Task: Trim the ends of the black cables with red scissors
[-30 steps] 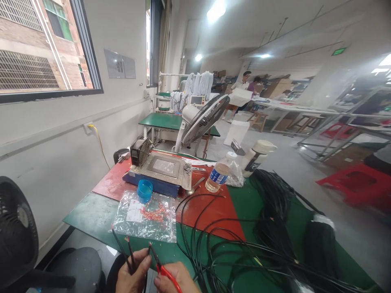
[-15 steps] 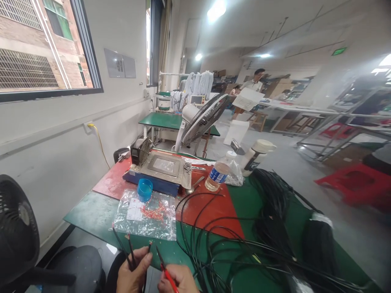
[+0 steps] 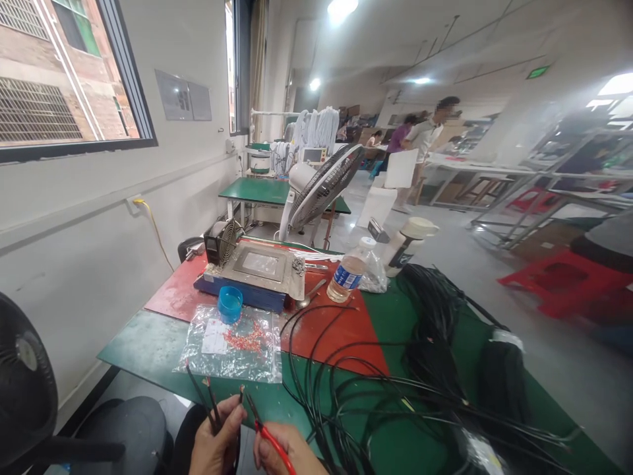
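Note:
At the near table edge, my left hand (image 3: 216, 439) is closed around black cables (image 3: 212, 402), three ends sticking up between the fingers. Reddish wire tips show at some of these ends. Red-handled pliers (image 3: 271, 437) with slim dark jaws are gripped in my right hand (image 3: 291, 452). Their tips lie just right of the nearest cable end, and I cannot tell whether they touch it. Beyond my hands a clear plastic bag (image 3: 195, 359) lies flat, with small red and white bits (image 3: 247, 340) scattered on it. A blue round cap (image 3: 230, 305) stands on its far edge.
Behind the bag sits a blue-based heating plate (image 3: 237, 298) with a small fan (image 3: 222, 243). A bottle (image 3: 346, 278), a spoon (image 3: 302, 302) and a thermos (image 3: 410, 244) stand or lie to its right. Coiled black cables (image 3: 435, 330) cover the right side. Co-workers (image 3: 426, 135) stand far back.
The plier tips have come closer to the nearest cable end, and the red handles show more. My view has shifted slightly. A distant co-worker has turned and moved right.

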`<state>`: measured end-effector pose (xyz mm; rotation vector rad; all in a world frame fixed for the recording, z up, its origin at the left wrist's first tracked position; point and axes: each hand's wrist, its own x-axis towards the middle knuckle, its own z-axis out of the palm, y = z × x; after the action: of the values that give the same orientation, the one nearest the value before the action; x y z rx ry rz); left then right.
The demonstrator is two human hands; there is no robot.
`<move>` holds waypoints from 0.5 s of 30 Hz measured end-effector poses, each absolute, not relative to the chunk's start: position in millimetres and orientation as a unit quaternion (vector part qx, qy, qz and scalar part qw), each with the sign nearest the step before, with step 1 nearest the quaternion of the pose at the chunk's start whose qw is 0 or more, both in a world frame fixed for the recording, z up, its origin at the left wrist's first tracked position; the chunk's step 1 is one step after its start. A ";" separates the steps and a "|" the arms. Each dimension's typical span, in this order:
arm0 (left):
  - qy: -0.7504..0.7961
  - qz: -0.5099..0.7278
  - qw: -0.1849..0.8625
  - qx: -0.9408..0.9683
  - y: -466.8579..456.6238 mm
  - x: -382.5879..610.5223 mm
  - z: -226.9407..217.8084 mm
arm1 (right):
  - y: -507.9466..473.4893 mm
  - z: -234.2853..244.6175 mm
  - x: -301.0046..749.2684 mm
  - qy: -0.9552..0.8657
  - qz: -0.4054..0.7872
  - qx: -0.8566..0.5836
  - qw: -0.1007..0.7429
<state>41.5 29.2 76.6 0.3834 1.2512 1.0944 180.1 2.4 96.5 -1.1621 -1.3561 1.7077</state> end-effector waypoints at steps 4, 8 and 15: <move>0.554 0.471 0.667 0.164 28.4 40.8 76.5 | 0.8 105.5 178.9 -0.487 0.683 -0.433 0.329; 0.557 0.465 0.667 0.168 27.1 42.3 77.7 | -1.8 108.2 177.8 -0.445 0.701 -0.445 0.336; 0.579 0.480 0.633 0.184 25.7 42.7 74.7 | 0.6 108.8 176.5 -0.390 0.736 -0.441 0.332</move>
<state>42.7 25.7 74.7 0.4209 1.3256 1.0969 176.5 0.6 108.8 -1.1534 -1.0200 1.9241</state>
